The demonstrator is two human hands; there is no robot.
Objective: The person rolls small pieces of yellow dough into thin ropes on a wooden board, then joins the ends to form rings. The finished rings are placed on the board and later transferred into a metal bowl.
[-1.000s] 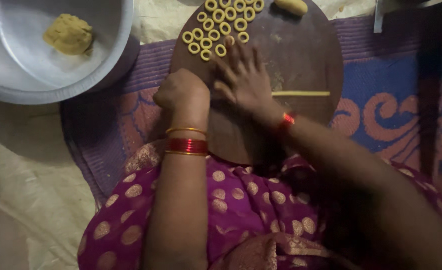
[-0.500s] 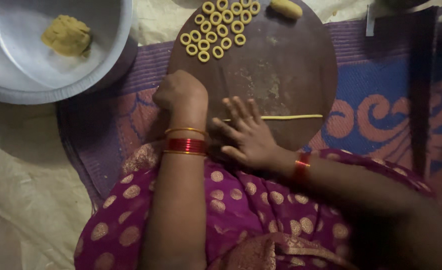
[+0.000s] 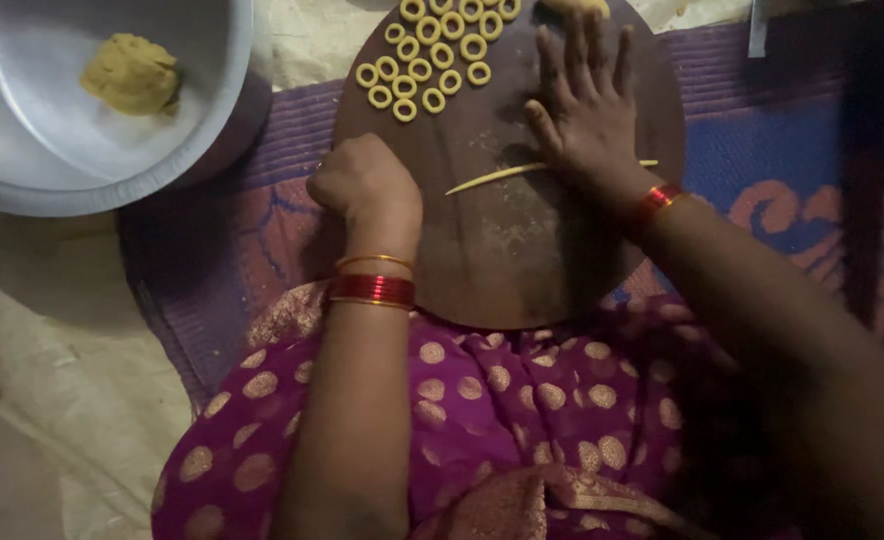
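in the head view, a round dark wooden board (image 3: 522, 250) is seen lying on a purple and blue patterned mat (image 3: 762, 170), its near edge reaching a lap draped in magenta cloth with gold dots (image 3: 482, 400). the right hand (image 3: 587, 110) is laid flat, palm down, on the board, its fingers (image 3: 572, 50) stretched straight and slightly spread towards the far edge; nothing is gripped by them. a thin pale rope of dough (image 3: 497, 176) is pressed under the heel of this hand, one end showing to the left of the palm and a short end showing just to the right of the wrist. a red bangle (image 3: 659, 198) is worn on that wrist.

the left hand (image 3: 362, 185) is rested at the left rim of the board, fingers curled into a closed fist; whether anything is held inside cannot be told. red and gold bangles (image 3: 374, 285) are worn on the left wrist.

a cluster of small dough rings (image 3: 432, 55) is set out in rows on the far left part of the board, well apart from the rope. a yellowish piece of dough (image 3: 577, 5) is partly seen at the far edge of the board, beyond the right fingertips.

to the left, off the mat, a wide steel bowl (image 3: 32, 170) is seen, with a lump of yellow dough (image 3: 132, 72) lying inside it. pale cloth (image 3: 52, 380) is spread beneath the bowl and beside the lap.
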